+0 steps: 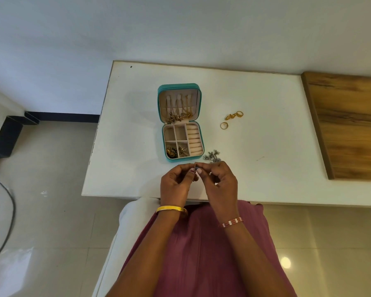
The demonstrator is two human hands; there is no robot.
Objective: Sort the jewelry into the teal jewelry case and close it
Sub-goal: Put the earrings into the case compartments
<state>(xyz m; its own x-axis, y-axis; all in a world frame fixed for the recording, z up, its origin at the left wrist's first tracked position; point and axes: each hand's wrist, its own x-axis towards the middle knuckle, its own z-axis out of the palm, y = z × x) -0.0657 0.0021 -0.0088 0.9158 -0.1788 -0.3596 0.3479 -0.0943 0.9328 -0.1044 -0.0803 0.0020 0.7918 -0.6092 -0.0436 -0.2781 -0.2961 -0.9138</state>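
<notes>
The teal jewelry case [160,108] lies open on the white table [266,146]. Gold chains hang in its lid, and gold pieces fill its two near compartments. The ring rolls on its right side hold nothing. Just in front of the case, my left hand [176,183] and my right hand [220,181] pinch one small dark earring [196,166] between their fingertips. A pile of silver jewelry [212,156] lies at the case's near right corner. Several gold rings [231,117] lie to the right of the case.
A wooden board [349,125] covers the table's right end. The table's near edge runs just under my wrists. A dark cable [7,211] curves over the tiled floor at the left.
</notes>
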